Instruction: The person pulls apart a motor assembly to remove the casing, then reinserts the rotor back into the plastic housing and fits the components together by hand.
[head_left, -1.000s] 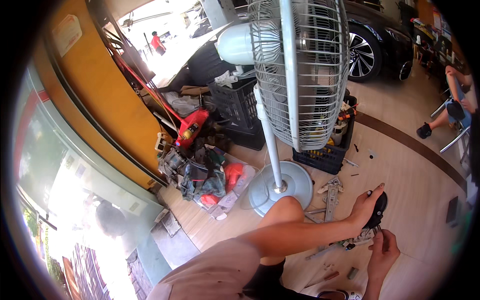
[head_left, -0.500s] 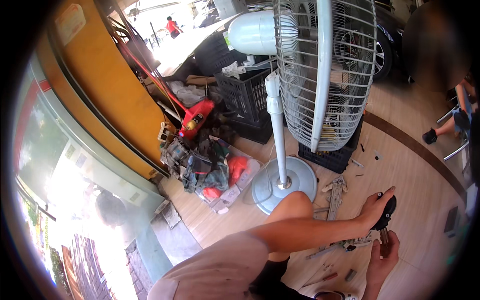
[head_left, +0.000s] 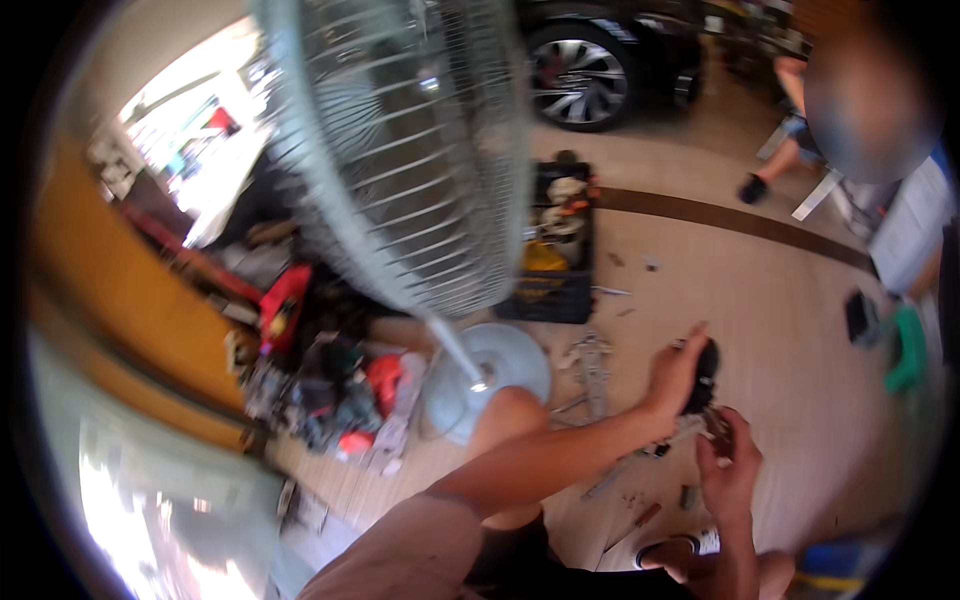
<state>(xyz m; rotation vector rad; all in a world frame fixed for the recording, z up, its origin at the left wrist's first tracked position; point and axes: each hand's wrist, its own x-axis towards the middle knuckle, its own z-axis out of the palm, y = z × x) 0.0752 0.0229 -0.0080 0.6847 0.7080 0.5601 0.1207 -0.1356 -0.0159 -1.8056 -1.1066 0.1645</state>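
The left hand (head_left: 672, 382) has its fingers clenched on a black part (head_left: 706, 372) above the floor (head_left: 780, 400); the right hand's (head_left: 729, 468) fingers pinch a metal piece (head_left: 716, 424) at its lower edge. Work looks unfinished, a metal bracket (head_left: 592, 362) lying loose; blur hides any join.

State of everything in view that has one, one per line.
Left hand: closed on black part
Black part: held off the floor
Right hand: curled at black part's lower end, grip blurred
Fan: standing; can't tell if running
Black crate: open-topped, loaded
Metal bracket: lying on floor
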